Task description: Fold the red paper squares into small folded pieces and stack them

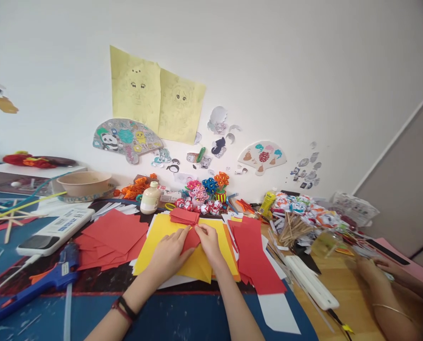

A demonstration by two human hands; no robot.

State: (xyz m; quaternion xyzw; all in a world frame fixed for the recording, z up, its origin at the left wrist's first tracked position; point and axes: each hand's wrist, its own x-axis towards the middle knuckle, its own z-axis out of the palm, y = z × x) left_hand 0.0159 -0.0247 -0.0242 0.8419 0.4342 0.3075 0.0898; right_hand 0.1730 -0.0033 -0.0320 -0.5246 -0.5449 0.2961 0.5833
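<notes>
My left hand [170, 248] lies with its fingers stretched out over a small red paper [192, 239], its thumb apart along the near edge. At the paper's upper right, the thumb and fingers of my right hand [208, 240] are pinched on it. Both hands rest over yellow sheets [154, 246] in the middle of the table. Just beyond my fingertips lie small red paper pieces [184, 216]. To the left is a pile of red squares [113, 232]; longer red sheets [254, 255] lie to the right.
A blue glue gun [51, 279] and a white power strip [57, 229] are at left. A cream bottle [150, 199] and beaded flowers [209, 187] stand near the wall. At right are wooden sticks [292, 229], a white bar-shaped device [312, 282] and another person's hands [374, 279].
</notes>
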